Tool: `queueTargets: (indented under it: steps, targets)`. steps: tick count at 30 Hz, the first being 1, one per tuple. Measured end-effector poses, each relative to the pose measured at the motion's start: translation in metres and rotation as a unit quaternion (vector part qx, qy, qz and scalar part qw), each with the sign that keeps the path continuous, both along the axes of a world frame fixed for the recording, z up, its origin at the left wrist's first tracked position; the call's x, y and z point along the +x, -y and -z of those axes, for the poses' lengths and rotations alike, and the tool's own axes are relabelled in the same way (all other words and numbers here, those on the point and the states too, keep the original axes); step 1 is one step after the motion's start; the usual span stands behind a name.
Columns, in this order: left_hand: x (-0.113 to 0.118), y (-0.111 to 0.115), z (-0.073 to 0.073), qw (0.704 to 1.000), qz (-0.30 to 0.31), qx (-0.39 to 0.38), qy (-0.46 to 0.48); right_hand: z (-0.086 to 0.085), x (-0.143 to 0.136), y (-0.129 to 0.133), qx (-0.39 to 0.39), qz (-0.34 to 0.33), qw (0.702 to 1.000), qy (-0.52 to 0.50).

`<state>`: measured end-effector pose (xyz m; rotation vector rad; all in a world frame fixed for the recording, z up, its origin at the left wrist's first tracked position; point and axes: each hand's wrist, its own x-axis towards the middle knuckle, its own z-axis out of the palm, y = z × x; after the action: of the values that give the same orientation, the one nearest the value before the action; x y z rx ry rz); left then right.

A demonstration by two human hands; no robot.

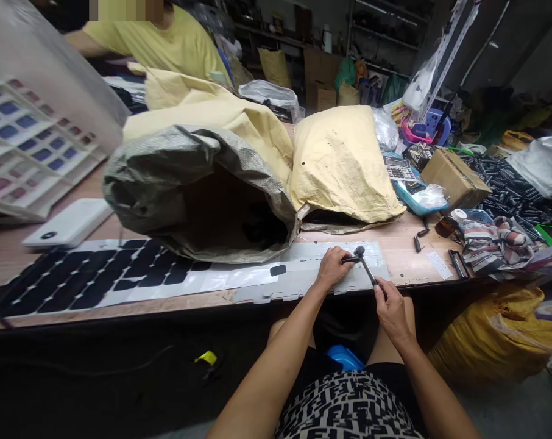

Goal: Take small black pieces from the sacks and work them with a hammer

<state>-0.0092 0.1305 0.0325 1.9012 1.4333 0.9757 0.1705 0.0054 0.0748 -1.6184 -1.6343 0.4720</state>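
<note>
In my right hand (pixel 392 308) is a slim metal-shafted tool (pixel 368 268) with a round dark head; its exact kind I cannot make out. The fingers wrap around its lower end. My left hand (pixel 333 266) pinches a short black rod-like piece (pixel 350 259) close to the tool's head; whether the two touch is unclear. Both hands are over a grey sheet (pixel 303 283) at the table's front edge. A black rounded flat piece (pixel 278 269) lies left of my left hand. Behind my hands lies a cream sack (pixel 342 164), slightly open at its near end.
A large sack (pixel 166 183) gapes toward me. Black flat pieces (pixel 88 274) lie in rows at left, near a white box (pixel 68 224). At right are a calculator (pixel 398 167), a carton (pixel 456 178), a cloth (pixel 498 244) and heaped black parts (pixel 509 183). A person in yellow (pixel 184 46) sits opposite.
</note>
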Motion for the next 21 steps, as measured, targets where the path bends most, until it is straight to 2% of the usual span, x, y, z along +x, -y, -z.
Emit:
queueTargets:
  steps: [5,8,10,13,16,21]
  targets:
    - [0.001,0.0,-0.001,1.0,-0.004,-0.011,-0.002,0.009,0.001,-0.003,-0.014,-0.004,1.0,0.008]
    - [0.0,0.0,-0.001,1.0,-0.004,-0.01,-0.004,0.011,0.014,-0.02,-0.005,0.021,0.999,0.045]
    - [0.0,0.0,-0.002,1.0,-0.005,-0.009,-0.007,0.009,0.025,-0.039,-0.005,0.055,0.993,0.106]
    - [0.0,0.001,-0.003,1.0,-0.003,-0.007,-0.008,0.006,0.041,-0.071,-0.023,0.121,0.968,0.217]
    - [0.001,0.001,-0.001,1.0,-0.002,-0.004,-0.011,0.008,0.048,-0.096,-0.035,0.15,0.944,0.292]
    - [-0.003,-0.003,-0.001,1.0,0.008,0.006,-0.01,0.017,0.043,-0.106,-0.006,0.174,0.91,0.377]
